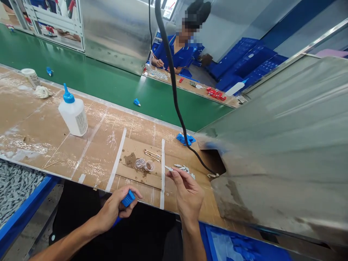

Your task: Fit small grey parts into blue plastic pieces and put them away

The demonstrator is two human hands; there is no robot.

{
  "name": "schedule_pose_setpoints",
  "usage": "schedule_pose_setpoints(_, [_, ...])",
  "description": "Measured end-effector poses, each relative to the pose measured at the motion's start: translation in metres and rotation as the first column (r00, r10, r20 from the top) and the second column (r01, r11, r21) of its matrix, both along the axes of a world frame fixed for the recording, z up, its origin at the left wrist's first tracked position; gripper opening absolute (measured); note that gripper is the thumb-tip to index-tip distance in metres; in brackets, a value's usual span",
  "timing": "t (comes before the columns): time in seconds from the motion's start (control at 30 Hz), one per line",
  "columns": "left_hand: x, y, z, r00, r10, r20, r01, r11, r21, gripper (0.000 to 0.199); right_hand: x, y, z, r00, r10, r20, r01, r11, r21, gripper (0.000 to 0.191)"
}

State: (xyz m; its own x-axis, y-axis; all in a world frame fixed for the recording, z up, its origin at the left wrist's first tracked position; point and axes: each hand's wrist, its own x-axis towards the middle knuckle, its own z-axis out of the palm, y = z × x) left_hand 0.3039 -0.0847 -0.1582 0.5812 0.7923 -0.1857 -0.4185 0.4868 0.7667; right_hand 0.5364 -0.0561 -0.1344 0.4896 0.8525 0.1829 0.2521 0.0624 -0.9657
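Note:
My left hand (116, 204), near the table's front edge, has its fingers wrapped round a small blue plastic part (128, 198). Between thumb and fingertips, my right hand (188, 192) pinches a small light-grey piece (169, 168) over the white tape strip. Just beyond that hand lies a loose pile of similar grey pieces (186, 169). On a cardboard sheet (130, 145) between the hands stand two small clear cups (148, 166) amid wet spots. Several cotton swabs (152, 155) rest behind the cups.
A white bottle with a blue cap (73, 114) stands left. Blue parts (186, 139) lie at the back, before a green belt (108, 81). A black cable (174, 87) hangs across the view. Bins flank the table: grey pieces (16, 192) left, blue parts right. A co-worker (179, 50) sits opposite.

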Motion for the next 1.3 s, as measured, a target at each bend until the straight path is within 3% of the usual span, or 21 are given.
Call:
schedule_pose_setpoints(0.07, [-0.004,0.001,0.000,0.999,0.028,-0.027,-0.028,0.999,0.019,0.042,-0.005,0.005,0.004,1.000,0.005,-0.024,-0.004,0.999,0.050,0.029])
schedule_pose_setpoints(0.23, [-0.012,0.004,0.006,0.990,0.095,-0.101,-0.092,0.995,0.030,0.053,-0.013,0.019,0.007,0.955,0.081,-0.284,-0.065,0.996,0.066,0.027])
schedule_pose_setpoints(0.37, [-0.013,0.008,0.011,0.985,0.145,-0.094,-0.150,0.988,-0.042,0.036,-0.020,0.027,0.009,0.915,0.062,-0.399,-0.042,0.997,0.059,0.029])
schedule_pose_setpoints(0.43, [-0.013,0.009,0.011,0.982,0.169,-0.090,-0.171,0.985,-0.015,0.031,-0.023,0.028,0.009,0.914,0.053,-0.402,-0.026,0.997,0.073,0.029])
schedule_pose_setpoints(0.53, [-0.015,0.009,0.006,0.982,0.164,-0.091,-0.155,0.983,0.096,0.029,-0.025,0.028,0.008,0.963,0.049,-0.265,-0.025,0.995,0.092,0.026])
schedule_pose_setpoints(0.63, [-0.017,0.006,0.002,0.999,0.018,-0.048,-0.015,0.998,0.066,0.036,-0.028,0.026,0.008,0.986,0.105,0.128,-0.119,0.987,0.107,0.017])
schedule_pose_setpoints(0.73, [-0.018,0.002,0.002,0.998,-0.057,0.022,0.055,0.995,0.084,0.033,-0.035,0.026,0.012,0.821,0.171,0.544,-0.308,0.936,0.170,0.007])
schedule_pose_setpoints(0.8, [-0.018,0.001,0.004,0.999,-0.026,-0.037,0.030,0.992,0.121,0.029,-0.040,0.029,0.013,0.711,0.154,0.686,-0.399,0.892,0.214,0.010])
schedule_pose_setpoints(0.93, [-0.015,0.000,0.010,0.968,0.061,-0.245,-0.012,0.980,0.197,0.032,-0.047,0.036,0.010,0.636,0.094,0.766,-0.439,0.861,0.259,0.015])
schedule_pose_setpoints(1.07, [-0.013,0.003,0.010,0.969,0.074,-0.237,-0.034,0.985,0.168,0.049,-0.048,0.041,0.003,0.620,0.098,0.778,-0.449,0.858,0.251,0.015])
schedule_pose_setpoints(1.2, [-0.013,0.009,0.009,0.971,0.098,-0.218,-0.076,0.991,0.109,0.040,-0.047,0.041,0.000,0.649,0.089,0.756,-0.436,0.858,0.272,0.016])
schedule_pose_setpoints(1.3, [-0.013,0.012,0.010,0.974,0.115,-0.194,-0.102,0.992,0.075,0.033,-0.048,0.035,0.003,0.713,0.063,0.698,-0.373,0.877,0.302,0.015])
